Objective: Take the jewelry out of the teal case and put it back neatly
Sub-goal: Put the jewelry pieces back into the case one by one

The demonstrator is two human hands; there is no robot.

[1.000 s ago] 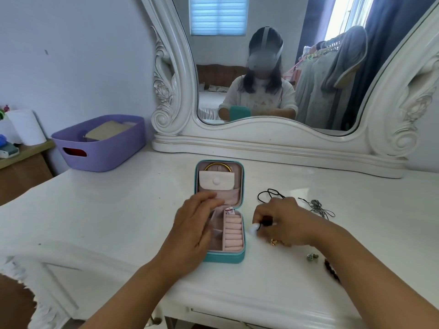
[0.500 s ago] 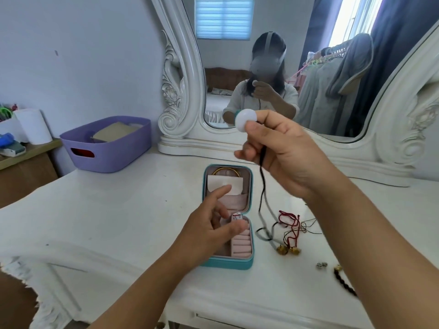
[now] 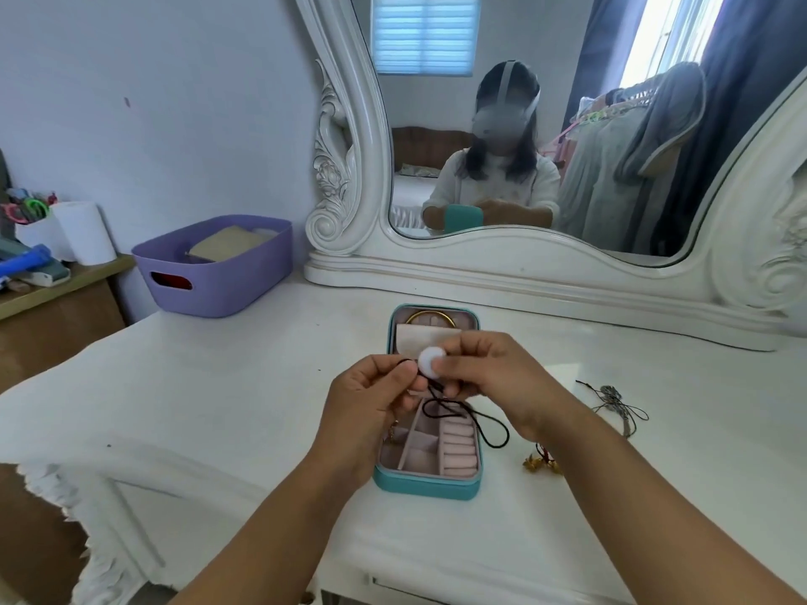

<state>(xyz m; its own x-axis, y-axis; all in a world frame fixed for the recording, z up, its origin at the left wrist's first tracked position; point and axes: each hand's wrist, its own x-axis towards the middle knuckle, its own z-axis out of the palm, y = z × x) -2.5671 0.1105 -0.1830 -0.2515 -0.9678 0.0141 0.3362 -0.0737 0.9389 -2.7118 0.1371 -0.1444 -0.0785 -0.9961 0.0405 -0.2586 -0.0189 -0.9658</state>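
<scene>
While my right hand (image 3: 493, 377) pinches the white pendant (image 3: 431, 362), my left hand (image 3: 371, 399) grips its black cord (image 3: 463, 414) over the open teal case (image 3: 430, 484).

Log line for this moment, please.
left hand: pinches black cord | right hand: holds white pendant | teal case: open, below
</scene>
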